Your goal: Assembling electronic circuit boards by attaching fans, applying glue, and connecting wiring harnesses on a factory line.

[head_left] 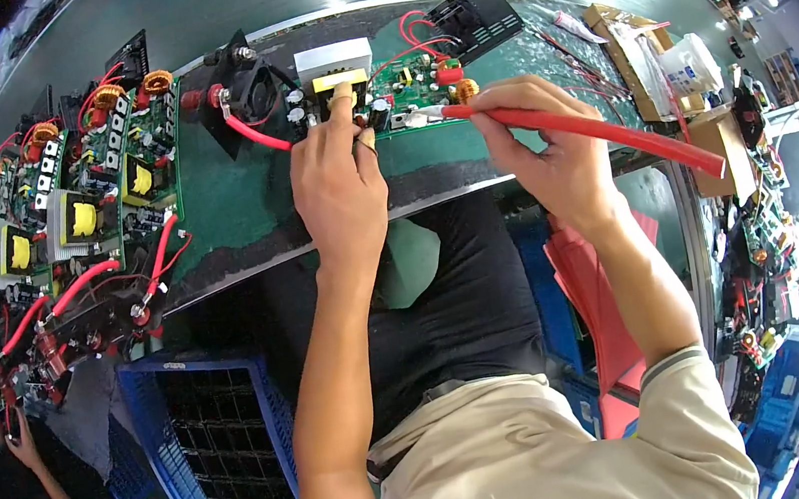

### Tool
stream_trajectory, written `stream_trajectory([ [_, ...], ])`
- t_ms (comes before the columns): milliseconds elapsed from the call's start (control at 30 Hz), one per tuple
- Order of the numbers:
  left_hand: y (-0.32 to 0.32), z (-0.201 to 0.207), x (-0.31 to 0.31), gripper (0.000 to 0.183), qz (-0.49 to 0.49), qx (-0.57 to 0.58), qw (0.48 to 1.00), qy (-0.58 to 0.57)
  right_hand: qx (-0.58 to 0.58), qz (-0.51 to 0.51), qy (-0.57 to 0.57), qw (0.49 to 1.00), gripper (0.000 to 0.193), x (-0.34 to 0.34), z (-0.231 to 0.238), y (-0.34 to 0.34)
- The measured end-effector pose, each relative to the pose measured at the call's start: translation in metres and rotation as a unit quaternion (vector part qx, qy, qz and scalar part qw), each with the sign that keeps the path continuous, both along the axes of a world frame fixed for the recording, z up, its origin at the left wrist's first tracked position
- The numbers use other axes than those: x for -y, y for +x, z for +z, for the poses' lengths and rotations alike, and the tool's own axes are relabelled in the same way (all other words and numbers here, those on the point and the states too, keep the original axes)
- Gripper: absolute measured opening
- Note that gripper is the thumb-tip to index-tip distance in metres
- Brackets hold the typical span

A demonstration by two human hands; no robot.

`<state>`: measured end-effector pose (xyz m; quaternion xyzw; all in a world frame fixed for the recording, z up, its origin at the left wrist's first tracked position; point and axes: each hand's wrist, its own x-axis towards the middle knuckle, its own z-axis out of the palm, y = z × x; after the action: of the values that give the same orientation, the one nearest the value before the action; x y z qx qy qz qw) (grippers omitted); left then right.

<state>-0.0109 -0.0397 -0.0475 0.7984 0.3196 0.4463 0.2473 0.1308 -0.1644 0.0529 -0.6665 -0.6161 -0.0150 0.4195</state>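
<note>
Beige shirt [549, 462] with striped cuffs sits closest to the lens; both my bare forearms run up from it to the bench [233, 211], which has a worn dark green mat with a pale metal edge.

Left hand [338, 182]: fingers curled loosely, index finger stretched forward, tip pressing on the yellow-taped block on the circuit board [389, 89]. Nothing gripped; the hand rests on the board's near edge.

Right hand [547, 139]: closed in a pinch on the thick red cable [606, 131]. Thumb and fingers wrap it near its forward end. Cable jacket is smooth, matte and round. It runs straight from the hand down to the right, past the bench edge. Its forward end carries a bare silver metal lug that touches the board just right of my left fingertip.

Board lies at the far middle of the bench: green, crowded with black cylinders, a copper-wound ring, thin red wires and a pale metal block at the back. A black square fan [242, 88] stands at its left, tilted, with a second short red cable curving from it. A black vented plate [480, 17] lies at the board's right rear.

Left of me, a row of similar finished boards [72, 212] with yellow blocks and red cables. Below the bench: blue plastic crate [210, 416], gridded walls. Cardboard boxes [668, 63] at right.
</note>
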Motion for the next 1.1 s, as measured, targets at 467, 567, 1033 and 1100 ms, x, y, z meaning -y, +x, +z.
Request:
stream_trajectory([
  [467,0.003,0.001,-0.001,0.054,0.004,0.004,0.999,0.035,-0.189,-0.030,-0.060,0.980,0.015,0.016,0.036,0.021],
  [567,0.002,0.002,-0.001,0.054,0.003,0.005,0.999,0.040,-0.033,0.058,-0.061,0.996,0.016,0.017,0.036,0.022],
  [1033,0.002,-0.002,-0.001,0.050,0.010,-0.004,1.000,0.027,-0.100,0.020,-0.097,0.990,0.020,-0.012,0.013,-0.002],
  [1100,0.002,-0.001,0.000,0.050,0.012,-0.006,1.000,0.025,-0.094,0.034,-0.085,0.991,0.020,-0.017,0.008,0.001],
])
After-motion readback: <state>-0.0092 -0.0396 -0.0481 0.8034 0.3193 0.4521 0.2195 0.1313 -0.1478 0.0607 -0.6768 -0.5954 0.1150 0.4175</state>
